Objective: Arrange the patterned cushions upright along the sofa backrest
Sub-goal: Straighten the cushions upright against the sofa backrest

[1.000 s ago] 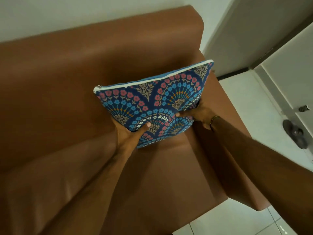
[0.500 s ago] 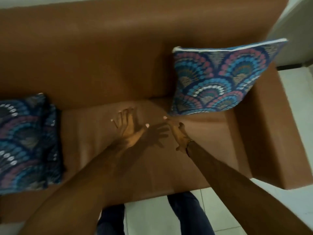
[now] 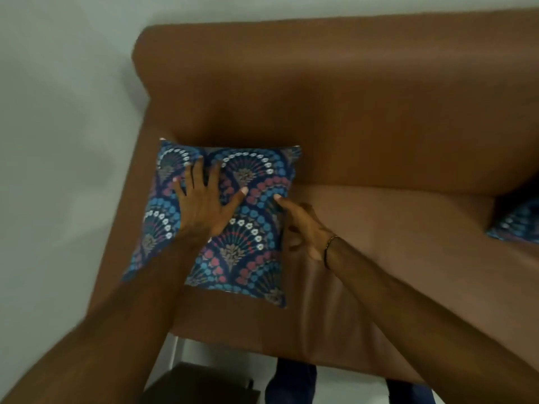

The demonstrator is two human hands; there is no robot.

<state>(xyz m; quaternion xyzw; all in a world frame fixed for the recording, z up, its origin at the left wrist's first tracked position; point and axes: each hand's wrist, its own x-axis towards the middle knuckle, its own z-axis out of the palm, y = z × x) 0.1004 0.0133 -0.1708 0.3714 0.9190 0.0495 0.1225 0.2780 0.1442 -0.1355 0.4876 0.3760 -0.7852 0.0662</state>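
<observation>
A blue patterned cushion (image 3: 250, 228) with red and white fan motifs lies flat on the left end of the brown sofa seat (image 3: 393, 258), its far edge near the backrest (image 3: 350, 97). My left hand (image 3: 207, 202) rests flat on its top face, fingers spread. At the cushion's right edge is my right hand (image 3: 303, 228), its thumb touching the fabric and its fingers curled at the side. A second patterned cushion (image 3: 516, 225) shows partly at the far right, against the backrest.
The sofa's left armrest (image 3: 122, 228) runs beside a pale wall (image 3: 58, 141). A dark box-like object (image 3: 201, 386) stands on the white floor below the seat's front edge. My legs in dark trousers (image 3: 294, 383) are in front of the sofa.
My view has swung from the sofa's right end to its left end. Both hands, empty half a second ago, now touch the flat cushion on the left.
</observation>
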